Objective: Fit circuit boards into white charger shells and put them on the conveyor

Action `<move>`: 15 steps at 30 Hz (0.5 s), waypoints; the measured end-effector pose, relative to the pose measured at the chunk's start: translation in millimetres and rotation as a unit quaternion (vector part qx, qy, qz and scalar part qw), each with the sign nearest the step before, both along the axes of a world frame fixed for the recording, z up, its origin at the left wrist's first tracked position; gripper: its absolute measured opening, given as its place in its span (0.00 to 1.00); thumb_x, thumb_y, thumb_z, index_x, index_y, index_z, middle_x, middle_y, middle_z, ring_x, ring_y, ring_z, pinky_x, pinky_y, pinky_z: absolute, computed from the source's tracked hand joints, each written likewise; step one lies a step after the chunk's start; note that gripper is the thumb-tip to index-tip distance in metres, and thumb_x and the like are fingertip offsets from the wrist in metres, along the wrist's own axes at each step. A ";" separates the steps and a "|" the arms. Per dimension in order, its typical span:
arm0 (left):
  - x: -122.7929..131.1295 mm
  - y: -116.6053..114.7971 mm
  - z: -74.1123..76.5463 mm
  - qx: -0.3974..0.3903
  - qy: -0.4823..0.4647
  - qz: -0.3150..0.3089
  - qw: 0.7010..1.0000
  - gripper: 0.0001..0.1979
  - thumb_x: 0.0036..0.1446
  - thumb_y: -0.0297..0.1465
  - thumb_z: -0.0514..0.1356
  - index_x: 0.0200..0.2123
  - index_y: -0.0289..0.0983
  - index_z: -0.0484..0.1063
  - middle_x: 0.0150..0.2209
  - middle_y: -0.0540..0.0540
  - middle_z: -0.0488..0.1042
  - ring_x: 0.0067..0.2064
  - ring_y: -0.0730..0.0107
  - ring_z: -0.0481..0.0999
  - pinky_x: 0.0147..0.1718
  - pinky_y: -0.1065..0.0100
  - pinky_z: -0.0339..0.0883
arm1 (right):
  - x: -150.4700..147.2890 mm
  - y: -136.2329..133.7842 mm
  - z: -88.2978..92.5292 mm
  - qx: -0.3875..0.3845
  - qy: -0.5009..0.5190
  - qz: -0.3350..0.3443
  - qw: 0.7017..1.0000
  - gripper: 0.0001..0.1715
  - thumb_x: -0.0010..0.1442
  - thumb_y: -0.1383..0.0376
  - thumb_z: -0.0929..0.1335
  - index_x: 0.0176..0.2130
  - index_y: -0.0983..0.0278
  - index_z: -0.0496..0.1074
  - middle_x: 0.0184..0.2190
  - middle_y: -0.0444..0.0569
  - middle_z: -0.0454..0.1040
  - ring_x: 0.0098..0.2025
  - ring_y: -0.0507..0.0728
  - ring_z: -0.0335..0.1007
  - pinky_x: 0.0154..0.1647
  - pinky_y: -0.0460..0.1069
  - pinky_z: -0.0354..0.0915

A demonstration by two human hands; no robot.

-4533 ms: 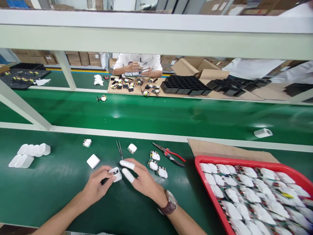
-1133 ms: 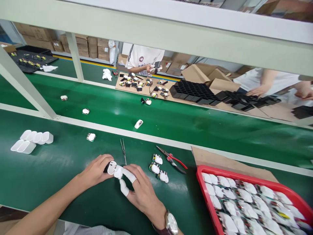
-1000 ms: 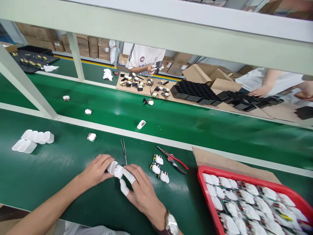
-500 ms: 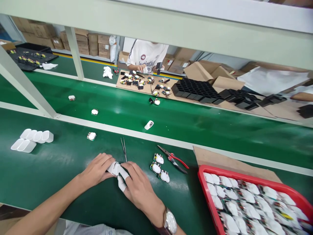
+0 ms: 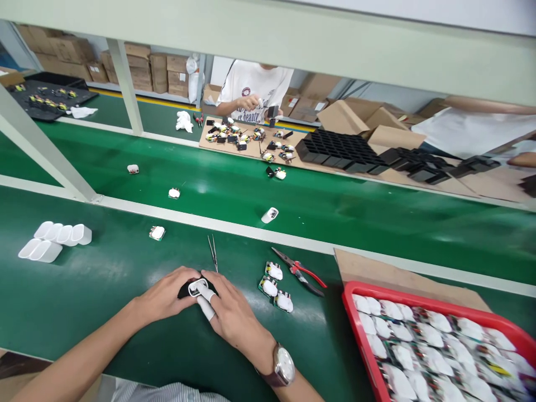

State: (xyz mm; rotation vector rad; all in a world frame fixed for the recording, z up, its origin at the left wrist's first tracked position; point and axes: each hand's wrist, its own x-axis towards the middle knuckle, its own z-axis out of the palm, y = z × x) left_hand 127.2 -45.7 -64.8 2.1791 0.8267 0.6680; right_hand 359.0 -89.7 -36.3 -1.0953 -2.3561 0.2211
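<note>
Between my two hands a small white plastic case (image 5: 197, 288) shows its oval open end toward me, with dark parts visible inside. My left hand (image 5: 170, 290) is closed round its left side. My right hand (image 5: 232, 307) wears white finger covers, and its fingertips press at the opening. Black shows around the case; I cannot make out what that is. Just beyond my hands lie metal tweezers (image 5: 213, 252). To the right are several white-topped circuit boards (image 5: 268, 286) and red-handled pliers (image 5: 299, 271). One more white-topped circuit board (image 5: 157, 233) sits at the left.
Several white plastic cases (image 5: 46, 250) stand at the left. A red tray (image 5: 355, 335) full of white-topped boards occupies the right front. Across the green belt (image 5: 218, 190), which carries a few parts, a co-worker (image 5: 255, 95) handles pieces near black trays (image 5: 339, 153).
The white case in my hands has been turned so its open end faces up, and black now shows around it. Parts on the belt have shifted right. The co-worker's hand has risen.
</note>
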 end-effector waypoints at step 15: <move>-6.5 1.5 12.7 0.146 -0.049 -0.041 0.987 0.14 0.70 0.21 0.59 0.54 0.42 0.74 0.54 0.39 0.76 0.52 0.60 0.81 0.47 0.61 0.79 | 15.2 12.9 6.8 -0.158 0.157 0.033 0.974 0.22 0.74 0.64 0.67 0.64 0.55 0.68 0.52 0.52 0.76 0.52 0.58 0.78 0.53 0.54 0.78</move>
